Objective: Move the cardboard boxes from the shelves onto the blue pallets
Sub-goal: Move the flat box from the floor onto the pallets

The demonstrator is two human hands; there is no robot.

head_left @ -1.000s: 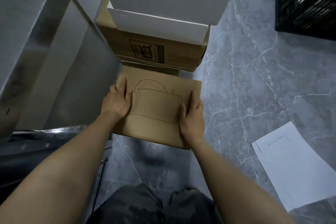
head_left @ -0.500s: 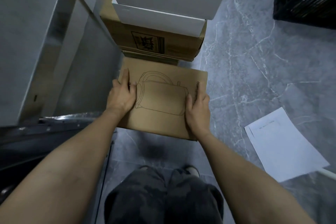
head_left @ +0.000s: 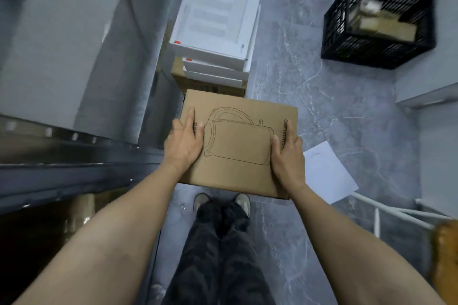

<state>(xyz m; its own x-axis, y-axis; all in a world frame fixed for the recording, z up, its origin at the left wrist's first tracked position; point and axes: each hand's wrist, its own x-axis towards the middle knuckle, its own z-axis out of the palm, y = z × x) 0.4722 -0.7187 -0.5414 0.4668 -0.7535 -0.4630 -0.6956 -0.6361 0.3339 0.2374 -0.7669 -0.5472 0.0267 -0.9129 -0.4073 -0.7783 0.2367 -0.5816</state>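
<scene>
Grey marbled floor (head_left: 309, 111) lies under everything, well below the box (head_left: 238, 146), which is the landmark here. Left of the box stands a grey metal shelf (head_left: 62, 156), its front rail level with the box's near half. Just beyond the box's far edge rises a stack (head_left: 215, 22) of white cartons on brown cardboard ones, resting on the floor. Beyond the box and well to its right sits a black crate (head_left: 376, 54) with blurred brown items inside. The box itself is brown cardboard with a kettle outline on top, held level in the air above the person's shoes (head_left: 200, 202). A white paper (head_left: 327, 171) lies on the floor just right of the box. The left hand (head_left: 183, 141) grips the box's left edge, one finger straight along the top; the right hand (head_left: 288, 156) grips its right edge, thumb on top.
</scene>
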